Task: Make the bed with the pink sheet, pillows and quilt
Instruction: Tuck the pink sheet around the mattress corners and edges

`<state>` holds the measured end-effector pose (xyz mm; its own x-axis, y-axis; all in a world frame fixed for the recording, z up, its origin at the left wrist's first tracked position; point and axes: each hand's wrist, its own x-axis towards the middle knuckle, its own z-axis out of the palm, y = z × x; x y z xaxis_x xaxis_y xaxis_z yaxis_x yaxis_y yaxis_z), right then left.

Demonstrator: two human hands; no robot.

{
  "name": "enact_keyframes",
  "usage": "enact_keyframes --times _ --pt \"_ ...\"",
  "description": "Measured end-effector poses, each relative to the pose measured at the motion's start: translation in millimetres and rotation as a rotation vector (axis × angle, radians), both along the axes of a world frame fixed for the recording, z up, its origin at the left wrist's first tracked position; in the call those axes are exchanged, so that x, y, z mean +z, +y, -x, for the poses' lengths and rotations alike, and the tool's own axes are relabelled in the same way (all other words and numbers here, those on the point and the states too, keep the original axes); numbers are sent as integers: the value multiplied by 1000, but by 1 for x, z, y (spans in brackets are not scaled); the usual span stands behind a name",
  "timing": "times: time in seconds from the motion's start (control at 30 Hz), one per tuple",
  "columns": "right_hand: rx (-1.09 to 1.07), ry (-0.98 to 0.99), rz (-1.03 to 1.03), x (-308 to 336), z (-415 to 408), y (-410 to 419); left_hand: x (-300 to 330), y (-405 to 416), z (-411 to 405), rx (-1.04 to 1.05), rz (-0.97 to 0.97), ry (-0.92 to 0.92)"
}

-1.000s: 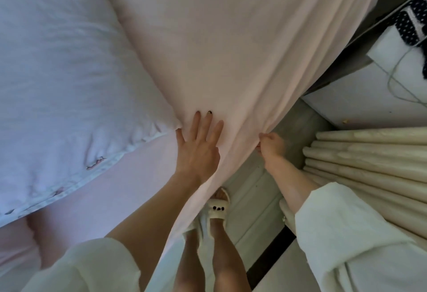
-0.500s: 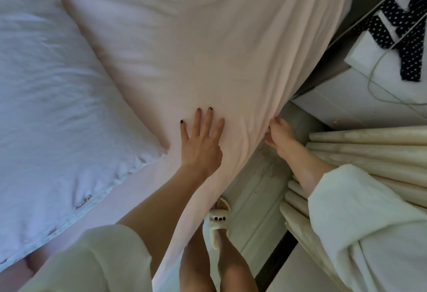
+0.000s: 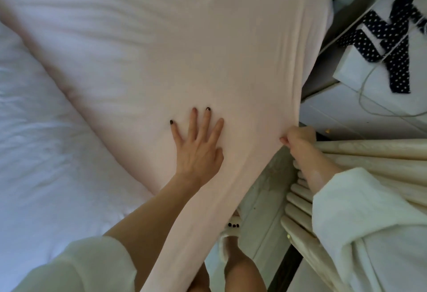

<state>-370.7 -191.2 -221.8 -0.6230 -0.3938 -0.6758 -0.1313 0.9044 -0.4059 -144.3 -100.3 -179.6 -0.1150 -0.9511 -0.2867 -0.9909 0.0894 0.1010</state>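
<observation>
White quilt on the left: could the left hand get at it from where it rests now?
Probably yes. The left hand lies flat and holds nothing on the pink sheet, and the white quilt sits just to its left on the same bed, with nothing visible between them.

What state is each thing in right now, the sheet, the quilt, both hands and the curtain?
Sheet: spread over the mattress, lightly creased, side edge hanging loose.
Quilt: bunched on the bed beside the sheet.
Left hand: flat on the sheet, fingers spread.
Right hand: pinching the sheet's edge.
Curtain: gathered in folds.
</observation>
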Motion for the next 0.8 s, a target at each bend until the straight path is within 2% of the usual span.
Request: enact_keyframes --times 0.07,0.17,0.37,0.53,0.7,0.8 --pt "-5 -9 -23 -4 8 -5 2 -20 4 3 -25 4" --pt "4 -135 -93 -3 9 -19 8 -52 17 20 -50 27" --pt "69 -196 93 3 37 -97 14 -127 57 53 -47 22" --pt "37 -322 95 -1 45 -157 11 -171 93 165 -83 34" --pt "-55 -185 47 -11 53 -184 7 -176 100 211 -96 5" --pt "-32 -88 54 -26 60 -192 4 -176 102 220 -90 -16"
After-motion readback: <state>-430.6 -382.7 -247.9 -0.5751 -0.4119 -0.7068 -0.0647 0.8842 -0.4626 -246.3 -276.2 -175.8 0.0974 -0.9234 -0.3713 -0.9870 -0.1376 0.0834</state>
